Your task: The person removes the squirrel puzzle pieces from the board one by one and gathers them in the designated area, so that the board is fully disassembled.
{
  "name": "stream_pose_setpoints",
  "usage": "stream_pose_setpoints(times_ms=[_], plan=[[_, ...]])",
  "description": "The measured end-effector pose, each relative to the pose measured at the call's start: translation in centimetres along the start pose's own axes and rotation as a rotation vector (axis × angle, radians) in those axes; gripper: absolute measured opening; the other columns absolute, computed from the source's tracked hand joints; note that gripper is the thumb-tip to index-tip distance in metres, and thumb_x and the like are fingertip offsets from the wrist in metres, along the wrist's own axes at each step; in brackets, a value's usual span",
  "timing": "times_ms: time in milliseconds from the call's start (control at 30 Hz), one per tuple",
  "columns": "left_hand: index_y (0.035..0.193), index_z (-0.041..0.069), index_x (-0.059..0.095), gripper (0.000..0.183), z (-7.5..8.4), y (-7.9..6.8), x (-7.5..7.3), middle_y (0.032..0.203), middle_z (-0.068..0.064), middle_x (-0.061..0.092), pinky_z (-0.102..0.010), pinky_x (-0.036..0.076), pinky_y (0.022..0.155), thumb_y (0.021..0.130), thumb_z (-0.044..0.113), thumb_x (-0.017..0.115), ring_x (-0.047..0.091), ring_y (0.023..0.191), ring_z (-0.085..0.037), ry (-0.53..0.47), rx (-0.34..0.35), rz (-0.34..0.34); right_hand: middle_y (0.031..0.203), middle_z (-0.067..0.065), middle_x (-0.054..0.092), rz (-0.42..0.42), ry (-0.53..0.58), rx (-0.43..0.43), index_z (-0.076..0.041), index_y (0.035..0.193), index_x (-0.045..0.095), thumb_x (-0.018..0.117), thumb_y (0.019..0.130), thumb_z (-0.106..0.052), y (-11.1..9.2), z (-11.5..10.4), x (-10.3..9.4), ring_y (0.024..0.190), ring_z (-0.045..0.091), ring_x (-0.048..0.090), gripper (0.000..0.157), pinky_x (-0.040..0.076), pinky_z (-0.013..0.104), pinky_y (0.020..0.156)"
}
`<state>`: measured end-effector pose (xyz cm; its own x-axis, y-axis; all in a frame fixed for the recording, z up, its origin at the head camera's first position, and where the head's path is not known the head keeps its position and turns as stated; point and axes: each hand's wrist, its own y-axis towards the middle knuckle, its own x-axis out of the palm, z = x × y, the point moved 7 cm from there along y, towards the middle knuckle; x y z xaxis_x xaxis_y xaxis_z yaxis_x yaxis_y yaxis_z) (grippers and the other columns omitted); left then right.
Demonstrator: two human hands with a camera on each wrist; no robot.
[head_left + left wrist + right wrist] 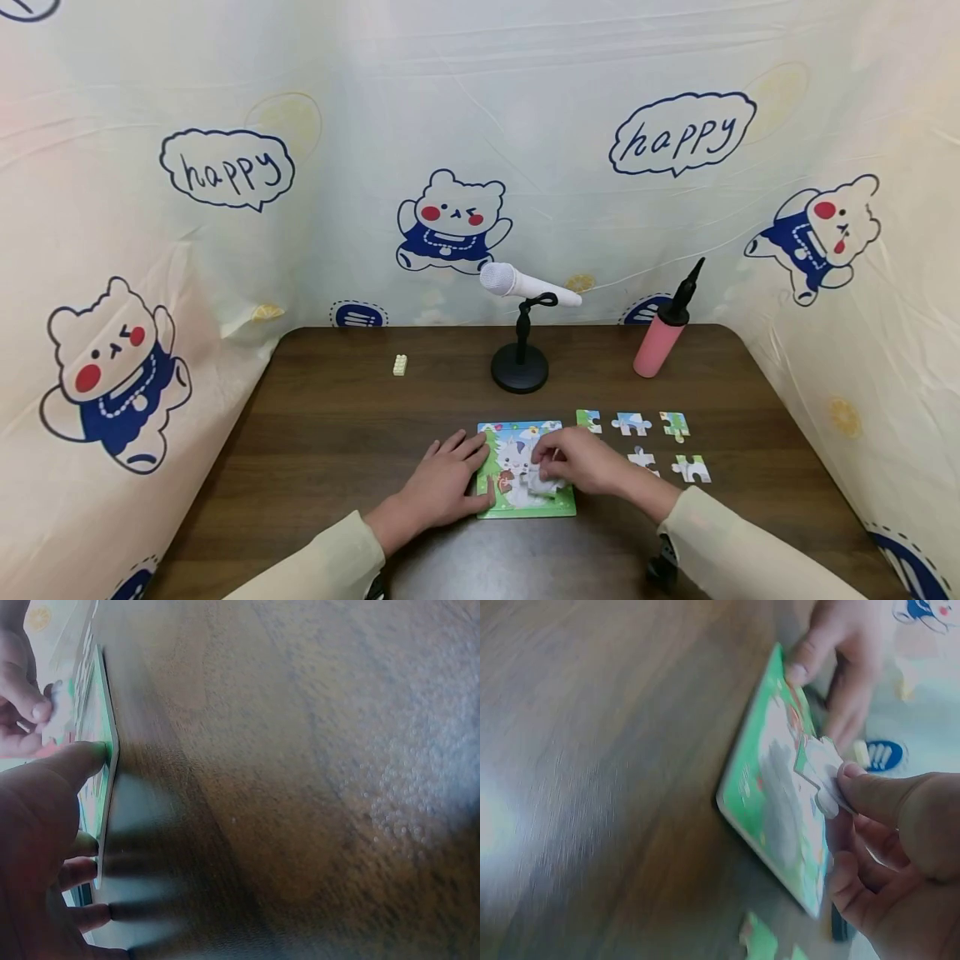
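Observation:
A square puzzle board (517, 510) with a green border and a white cartoon animal picture lies flat on the table. My left hand (442, 486) rests at its left edge, fingers spread and thumb touching the border; the left wrist view shows that thumb on the rim. Over the board's right half, my right hand (588, 461) pinches a puzzle piece (821, 769), mostly white with a green edge. The piece is tilted above the picture in the right wrist view; whether it touches the board I cannot tell.
Several loose puzzle pieces (632, 423) lie in two rows to the board's right. Behind stand a white microphone (521, 282) on a black stand (520, 368) and a pink hand pump (658, 343). A cream toy brick (400, 365) sits back left. A printed curtain (360, 167) surrounds the table.

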<state>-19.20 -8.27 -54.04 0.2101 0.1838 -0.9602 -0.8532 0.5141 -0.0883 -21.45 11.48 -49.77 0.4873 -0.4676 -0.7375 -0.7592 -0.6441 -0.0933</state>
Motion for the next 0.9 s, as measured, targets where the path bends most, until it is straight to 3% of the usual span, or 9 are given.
stream_pose_setpoints(times_ms=[433,700,900], plan=[[0.154,0.015,0.05,0.073,0.1,0.0,0.1,0.165,-0.002,0.038,-0.068,0.033,0.113,0.097,0.061,0.053,0.033,0.152,-0.037,0.002,-0.003,-0.011,0.089,-0.006,0.071,0.019,0.047,0.064,-0.013,0.103,0.075,0.07,0.098,-0.012,-7.0,5.5,-5.1,0.077,0.005,0.063,0.007,0.052,0.025,0.069],[0.154,0.015,0.049,0.074,0.1,-0.1,0.1,0.165,-0.002,0.038,-0.068,0.033,0.113,0.097,0.061,0.055,0.033,0.152,-0.037,-0.003,-0.005,-0.012,0.085,-0.006,0.071,-0.013,0.079,0.113,-0.012,0.099,0.075,0.072,0.096,-0.011,-10.4,7.6,-5.6,0.074,0.003,0.063,0.005,0.051,0.024,0.064],[0.154,0.015,0.049,0.074,0.0,-0.1,0.1,0.165,-0.002,0.038,-0.068,0.033,0.113,0.097,0.061,0.055,0.033,0.152,-0.037,-0.012,-0.008,-0.018,0.083,-0.007,0.071,-0.044,0.102,0.104,-0.013,0.097,0.075,0.071,0.096,-0.009,-11.5,8.7,-4.8,0.068,-0.001,0.058,0.005,0.049,0.023,0.06]])
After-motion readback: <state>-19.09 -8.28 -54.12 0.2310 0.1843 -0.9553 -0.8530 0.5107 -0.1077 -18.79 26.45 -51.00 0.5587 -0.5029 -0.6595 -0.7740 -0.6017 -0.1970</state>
